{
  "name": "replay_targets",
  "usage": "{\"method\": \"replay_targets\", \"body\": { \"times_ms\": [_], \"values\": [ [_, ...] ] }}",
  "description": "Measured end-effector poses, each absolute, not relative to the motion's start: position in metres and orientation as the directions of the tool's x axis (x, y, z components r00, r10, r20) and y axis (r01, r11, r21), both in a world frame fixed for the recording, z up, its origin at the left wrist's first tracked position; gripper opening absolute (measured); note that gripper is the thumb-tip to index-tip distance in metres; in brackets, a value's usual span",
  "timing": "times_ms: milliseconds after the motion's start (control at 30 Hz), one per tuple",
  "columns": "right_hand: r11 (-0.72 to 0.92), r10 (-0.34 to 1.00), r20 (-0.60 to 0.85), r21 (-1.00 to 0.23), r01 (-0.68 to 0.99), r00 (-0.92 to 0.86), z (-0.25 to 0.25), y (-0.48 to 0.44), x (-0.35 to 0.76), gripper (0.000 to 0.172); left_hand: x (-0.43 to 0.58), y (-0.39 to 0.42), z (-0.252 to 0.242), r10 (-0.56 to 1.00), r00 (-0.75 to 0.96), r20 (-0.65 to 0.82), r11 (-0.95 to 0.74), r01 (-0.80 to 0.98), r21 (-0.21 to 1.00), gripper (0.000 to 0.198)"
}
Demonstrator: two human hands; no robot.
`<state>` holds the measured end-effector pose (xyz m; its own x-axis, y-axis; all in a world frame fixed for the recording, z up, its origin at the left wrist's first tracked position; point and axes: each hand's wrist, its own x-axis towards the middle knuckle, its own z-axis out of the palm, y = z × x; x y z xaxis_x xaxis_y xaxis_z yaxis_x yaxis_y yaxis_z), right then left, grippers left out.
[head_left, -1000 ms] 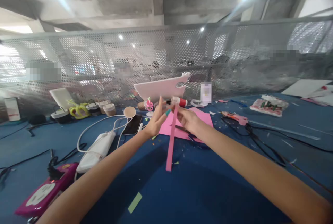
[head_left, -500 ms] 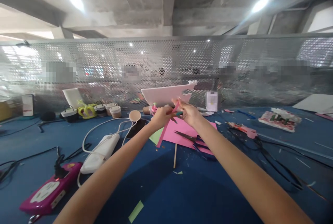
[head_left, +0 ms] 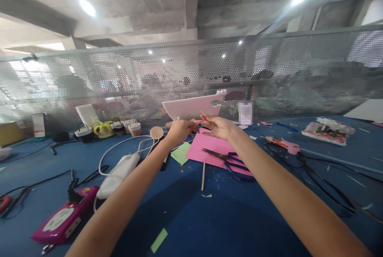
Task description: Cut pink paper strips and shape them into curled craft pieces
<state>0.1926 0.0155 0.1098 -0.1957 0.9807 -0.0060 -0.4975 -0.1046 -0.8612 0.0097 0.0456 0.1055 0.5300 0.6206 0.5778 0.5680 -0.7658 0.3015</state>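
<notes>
My left hand [head_left: 180, 132] and my right hand [head_left: 220, 128] meet above the table. Both are closed, with fingertips pinching a pink paper strip [head_left: 198, 122] that runs between them. Part of the strip is hidden by the fingers. Below lies a pink paper sheet [head_left: 199, 148], with dark-handled scissors [head_left: 220, 155] resting open on it. Green paper [head_left: 180, 153] sits to its left, and a thin wooden stick [head_left: 203, 179] points toward me from its near edge. Behind my hands, a white foam board [head_left: 191, 107] leans up with a jagged right edge.
On the left are a white power bank-like block [head_left: 121, 175] with a cable, a magenta power strip [head_left: 64, 219], and several small cups and baskets [head_left: 103, 128]. A pink glue gun [head_left: 284, 145] with its cord lies right. A perforated metal screen [head_left: 125, 69] closes the back.
The pink strip hung down long and slanted from my hands; now only a short stretch shows between my fingertips. The teal piece seen at my right fingers is now hidden. The view has tilted slightly.
</notes>
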Motion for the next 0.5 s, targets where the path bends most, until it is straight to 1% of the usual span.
{"method": "replay_targets", "body": {
  "times_ms": [133, 233, 367, 500],
  "values": [
    [-0.192, 0.97, -0.097, -0.869, -0.456, -0.224, 0.113, 0.017, 0.202, 0.013, 0.01, 0.043, 0.108, 0.614, 0.581, 0.534, -0.765, 0.604, 0.224, 0.026],
    [-0.213, 0.961, -0.112, -0.88, -0.424, -0.251, 0.116, 0.015, 0.206, 0.013, 0.008, 0.044, 0.109, 0.619, 0.6, 0.506, -0.758, 0.625, 0.187, 0.026],
    [-0.231, 0.954, -0.133, -0.896, -0.38, -0.267, 0.119, 0.013, 0.209, 0.011, 0.008, 0.046, 0.108, 0.624, 0.616, 0.482, -0.756, 0.632, 0.171, 0.026],
    [-0.237, 0.953, -0.146, -0.903, -0.357, -0.264, 0.12, 0.013, 0.212, 0.01, 0.01, 0.045, 0.104, 0.587, 0.635, 0.502, -0.766, 0.637, 0.089, 0.026]
  ]
}}
